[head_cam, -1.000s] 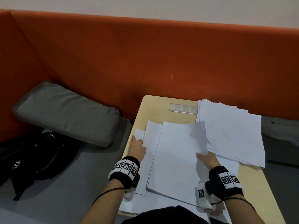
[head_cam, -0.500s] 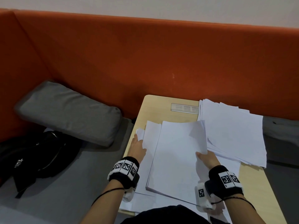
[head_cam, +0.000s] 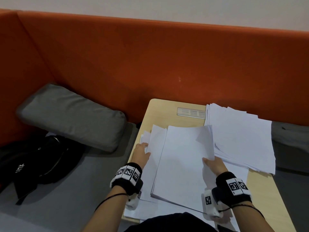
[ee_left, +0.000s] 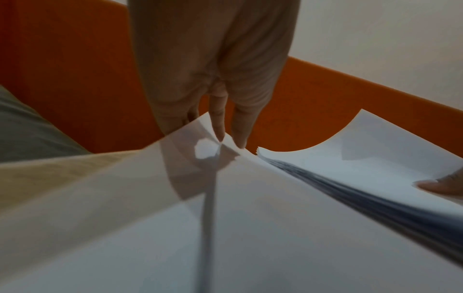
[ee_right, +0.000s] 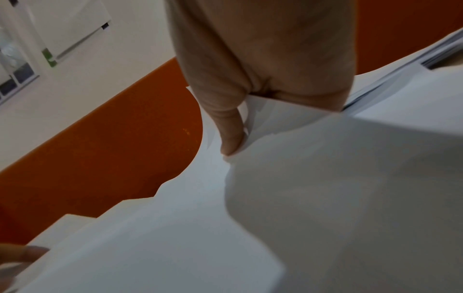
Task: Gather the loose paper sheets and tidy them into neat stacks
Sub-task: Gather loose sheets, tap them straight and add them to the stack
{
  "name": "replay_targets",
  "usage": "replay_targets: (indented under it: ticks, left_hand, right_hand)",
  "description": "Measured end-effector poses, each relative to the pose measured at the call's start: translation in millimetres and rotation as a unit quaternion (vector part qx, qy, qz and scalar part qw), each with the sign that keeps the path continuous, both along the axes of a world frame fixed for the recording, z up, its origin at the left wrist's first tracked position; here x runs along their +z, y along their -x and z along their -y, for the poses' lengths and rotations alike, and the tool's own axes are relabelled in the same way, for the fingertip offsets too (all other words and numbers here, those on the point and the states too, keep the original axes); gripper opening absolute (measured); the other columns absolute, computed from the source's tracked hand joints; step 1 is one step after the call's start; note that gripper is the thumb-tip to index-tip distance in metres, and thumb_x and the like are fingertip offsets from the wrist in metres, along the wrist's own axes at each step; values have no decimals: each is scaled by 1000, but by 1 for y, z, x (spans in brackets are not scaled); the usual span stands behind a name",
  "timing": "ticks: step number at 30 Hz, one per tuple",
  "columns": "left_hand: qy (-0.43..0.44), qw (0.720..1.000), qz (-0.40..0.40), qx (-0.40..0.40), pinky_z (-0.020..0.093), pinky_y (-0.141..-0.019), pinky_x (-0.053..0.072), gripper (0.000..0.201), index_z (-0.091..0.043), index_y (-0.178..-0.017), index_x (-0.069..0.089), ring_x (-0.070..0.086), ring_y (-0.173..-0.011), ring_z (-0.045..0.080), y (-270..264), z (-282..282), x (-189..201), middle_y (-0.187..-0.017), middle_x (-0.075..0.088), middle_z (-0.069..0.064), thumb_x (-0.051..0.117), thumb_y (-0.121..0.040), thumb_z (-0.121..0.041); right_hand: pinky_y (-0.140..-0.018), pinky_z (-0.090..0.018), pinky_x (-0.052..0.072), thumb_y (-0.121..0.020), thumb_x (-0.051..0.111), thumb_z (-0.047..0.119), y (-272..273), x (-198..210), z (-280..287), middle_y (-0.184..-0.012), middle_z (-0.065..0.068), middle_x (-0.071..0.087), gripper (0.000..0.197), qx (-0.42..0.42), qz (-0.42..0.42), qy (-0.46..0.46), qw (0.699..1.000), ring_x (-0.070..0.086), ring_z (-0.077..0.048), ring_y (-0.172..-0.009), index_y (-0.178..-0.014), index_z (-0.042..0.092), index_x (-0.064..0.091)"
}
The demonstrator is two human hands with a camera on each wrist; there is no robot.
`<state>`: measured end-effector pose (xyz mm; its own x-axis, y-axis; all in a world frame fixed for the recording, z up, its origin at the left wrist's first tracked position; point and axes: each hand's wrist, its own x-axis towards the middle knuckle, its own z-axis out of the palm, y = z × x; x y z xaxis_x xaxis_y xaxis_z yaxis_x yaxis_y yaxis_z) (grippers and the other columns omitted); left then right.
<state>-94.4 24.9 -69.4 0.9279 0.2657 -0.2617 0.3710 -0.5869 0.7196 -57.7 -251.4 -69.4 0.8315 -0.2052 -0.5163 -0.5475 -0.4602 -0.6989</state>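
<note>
A thick bundle of white sheets (head_cam: 182, 161) lies slanted across the middle of the wooden table (head_cam: 163, 111). My right hand (head_cam: 211, 162) grips its right edge, thumb (ee_right: 230, 136) on top and fingers hidden beneath. Loose sheets (head_cam: 156, 141) stick out from under the bundle on the left. There my left hand (head_cam: 145, 149) pinches their lifted edge, with two fingers (ee_left: 218, 126) lying on the paper. An untidy, fanned pile of sheets (head_cam: 239, 138) covers the table's far right part. More sheets (head_cam: 167, 210) lie under the bundle near the front edge.
An orange padded backrest (head_cam: 150, 56) runs behind the table. On the grey seat to the left sit a grey cushion (head_cam: 71, 114) and a black bag (head_cam: 38, 164). A metal cable plate (head_cam: 190, 112) is set into the table's far edge.
</note>
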Motion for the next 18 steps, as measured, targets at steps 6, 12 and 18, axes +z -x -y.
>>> replay_targets:
  ticks: [6, 12, 18]
  left_hand:
    - [94, 995, -2, 39, 26, -90, 42, 39, -10, -129, 45, 51, -109, 20, 3, -6, 11, -117, 46, 0, 56, -92, -14]
    - [132, 990, 27, 32, 35, -98, 43, 29, -11, -116, 55, 51, -115, 25, 2, -10, 10, -120, 55, 3, 57, -88, -17]
    - [258, 948, 180, 51, 41, -90, 52, 15, -24, -105, 53, 62, -105, 25, 1, -7, 35, -110, 65, 4, 52, -94, -15]
  right_hand:
    - [-83, -31, 38, -93, 54, 15, 3, 1, -15, -113, -22, 60, 37, 27, 4, -35, 999, 53, -28, -95, -123, -5, 52]
    - [-78, -33, 40, -93, 53, 15, 6, -1, -36, -98, -17, 57, 34, 39, 16, -74, 996, 53, -29, -89, -120, -7, 53]
    - [-101, -42, 42, -93, 55, 20, 5, 14, -32, -114, -11, 61, 34, -20, 91, -207, 974, 57, -29, -106, -125, 7, 53]
